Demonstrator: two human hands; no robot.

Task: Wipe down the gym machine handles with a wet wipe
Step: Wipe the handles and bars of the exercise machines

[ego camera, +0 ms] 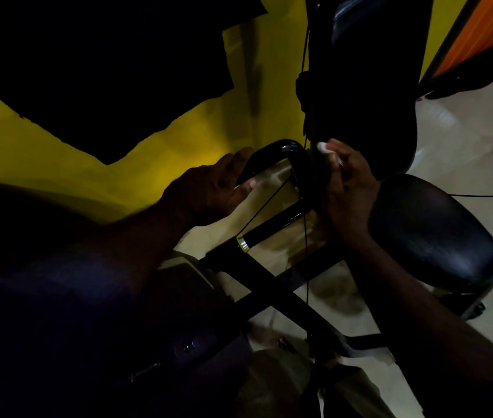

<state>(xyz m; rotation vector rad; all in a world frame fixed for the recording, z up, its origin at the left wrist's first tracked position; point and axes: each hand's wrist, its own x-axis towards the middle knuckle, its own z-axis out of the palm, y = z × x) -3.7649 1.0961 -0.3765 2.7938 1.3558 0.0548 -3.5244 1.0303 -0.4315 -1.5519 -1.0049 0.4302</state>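
Head view: left hand [215, 190] grips handle [288, 145]; right hand [348, 191] mostly hides wipe [323, 146].

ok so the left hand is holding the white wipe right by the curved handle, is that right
Not quite. The head view shows the right hand holding the white wipe right by the curved handle. The left hand holds the handle itself.
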